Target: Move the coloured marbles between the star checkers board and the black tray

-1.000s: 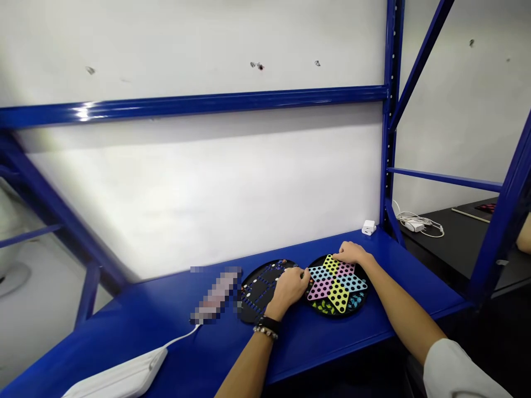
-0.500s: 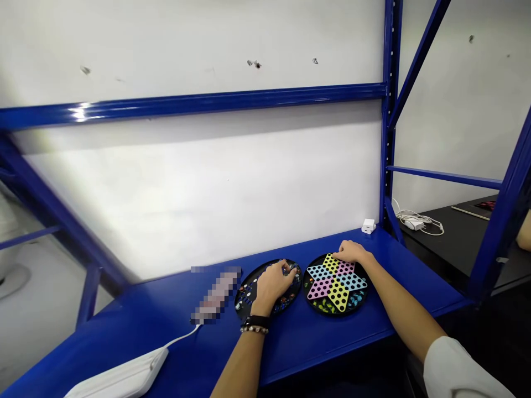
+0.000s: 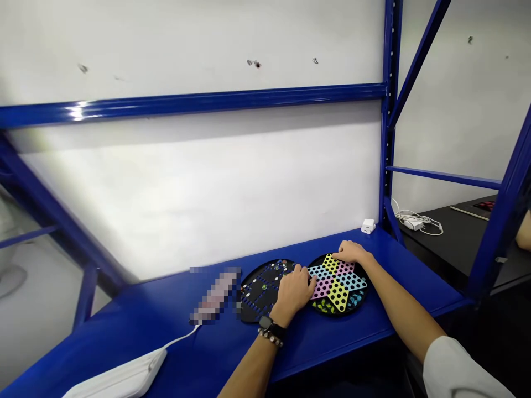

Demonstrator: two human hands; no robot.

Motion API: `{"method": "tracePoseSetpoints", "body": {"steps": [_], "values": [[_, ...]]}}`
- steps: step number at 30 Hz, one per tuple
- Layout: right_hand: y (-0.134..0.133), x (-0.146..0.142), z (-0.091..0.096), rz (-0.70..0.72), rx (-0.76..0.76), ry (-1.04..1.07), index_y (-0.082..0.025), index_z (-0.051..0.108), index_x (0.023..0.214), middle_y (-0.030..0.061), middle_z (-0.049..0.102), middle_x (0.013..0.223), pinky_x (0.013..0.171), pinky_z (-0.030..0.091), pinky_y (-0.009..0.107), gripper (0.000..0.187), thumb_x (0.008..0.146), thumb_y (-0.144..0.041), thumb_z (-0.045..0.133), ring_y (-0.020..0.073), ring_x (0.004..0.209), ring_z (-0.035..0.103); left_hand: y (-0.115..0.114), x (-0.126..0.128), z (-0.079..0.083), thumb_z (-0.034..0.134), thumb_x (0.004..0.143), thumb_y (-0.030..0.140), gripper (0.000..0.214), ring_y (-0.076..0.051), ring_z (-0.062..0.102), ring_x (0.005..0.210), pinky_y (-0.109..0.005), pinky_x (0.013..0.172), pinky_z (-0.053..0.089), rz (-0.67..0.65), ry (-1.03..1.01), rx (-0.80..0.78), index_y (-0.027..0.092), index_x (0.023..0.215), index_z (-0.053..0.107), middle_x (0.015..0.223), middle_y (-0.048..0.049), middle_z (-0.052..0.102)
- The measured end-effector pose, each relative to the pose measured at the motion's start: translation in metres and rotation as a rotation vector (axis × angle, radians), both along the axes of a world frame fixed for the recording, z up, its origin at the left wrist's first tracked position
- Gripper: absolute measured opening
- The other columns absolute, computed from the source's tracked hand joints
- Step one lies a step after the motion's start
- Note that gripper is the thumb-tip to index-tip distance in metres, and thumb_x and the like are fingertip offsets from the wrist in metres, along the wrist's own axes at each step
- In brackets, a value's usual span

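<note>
A black round tray (image 3: 263, 290) with sunken blue-lined tracks and small marbles lies on the shelf, next to a star-shaped perforated board (image 3: 338, 287) in yellow, pink and blue on a second black disc. My left hand (image 3: 294, 293) hangs between them, its fingers curled against the star's left tip. Anything in that hand is hidden by the fingers. A dark watch and a beaded bracelet circle the wrist. My right hand (image 3: 352, 252) rests on the star's far edge, holding nothing visible.
The blue steel shelf (image 3: 398, 276) carries a pixelated, blurred object (image 3: 215, 296), a white corded device (image 3: 120, 381) and a small white adapter (image 3: 367, 226). Blue uprights stand at the right. Beyond them, a cable (image 3: 415, 222) lies on a black table, and another person's arm (image 3: 523, 235) shows.
My left hand has moved right and nearer, from above the black tray to the star's left tip, uncovering the tray. My right hand has stayed on the star's far edge.
</note>
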State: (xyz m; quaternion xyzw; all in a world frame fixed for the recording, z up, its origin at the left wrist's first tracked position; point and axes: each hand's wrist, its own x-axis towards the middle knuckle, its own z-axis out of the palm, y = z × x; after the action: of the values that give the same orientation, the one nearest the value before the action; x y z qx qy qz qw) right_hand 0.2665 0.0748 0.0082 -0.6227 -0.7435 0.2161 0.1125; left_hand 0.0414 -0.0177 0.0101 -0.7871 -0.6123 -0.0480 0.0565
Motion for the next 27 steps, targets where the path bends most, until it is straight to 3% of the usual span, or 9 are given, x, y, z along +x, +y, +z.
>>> {"method": "tracePoseSetpoints", "body": {"steps": [5,11,22,27], "values": [[0.004,0.0,-0.005,0.004,0.014,-0.003,-0.02,0.049,0.05,-0.0026,0.04,0.05,0.051,0.036,0.025,0.043,0.081,-0.048,0.06,0.0119,0.047,0.047,0.0,0.001,-0.003,0.026,0.1,0.038,0.047,-0.025,0.068,0.085,-0.034,0.07,0.047,-0.013,0.045,-0.044,0.015,0.1,0.067,0.104,-0.0129,0.063],[0.006,0.001,-0.007,0.012,0.03,-0.007,-0.021,0.046,0.049,-0.0031,0.038,0.049,0.049,0.033,0.024,0.045,0.08,-0.051,0.058,0.0109,0.046,0.043,0.0,-0.001,-0.001,0.026,0.1,0.04,0.052,-0.02,0.067,0.082,-0.03,0.07,0.046,-0.028,0.007,-0.076,0.017,0.088,0.071,0.106,-0.0105,0.062],[0.006,0.0,-0.005,0.006,0.026,-0.015,-0.021,0.046,0.05,-0.0015,0.043,0.05,0.05,0.034,0.024,0.043,0.08,-0.049,0.058,0.0131,0.049,0.049,0.002,-0.002,0.004,0.031,0.099,0.038,0.049,-0.018,0.066,0.08,-0.026,0.07,0.042,-0.05,-0.121,-0.066,0.019,0.074,0.069,0.09,-0.0067,0.071],[0.006,0.001,-0.005,0.007,0.021,-0.004,-0.02,0.042,0.049,-0.0016,0.043,0.05,0.048,0.032,0.024,0.044,0.079,-0.048,0.058,0.0118,0.048,0.048,0.012,-0.019,0.011,0.024,0.101,0.044,0.055,-0.018,0.067,0.081,-0.026,0.067,0.039,0.091,-0.223,0.04,0.021,0.076,0.067,0.086,-0.0054,0.073]]}}
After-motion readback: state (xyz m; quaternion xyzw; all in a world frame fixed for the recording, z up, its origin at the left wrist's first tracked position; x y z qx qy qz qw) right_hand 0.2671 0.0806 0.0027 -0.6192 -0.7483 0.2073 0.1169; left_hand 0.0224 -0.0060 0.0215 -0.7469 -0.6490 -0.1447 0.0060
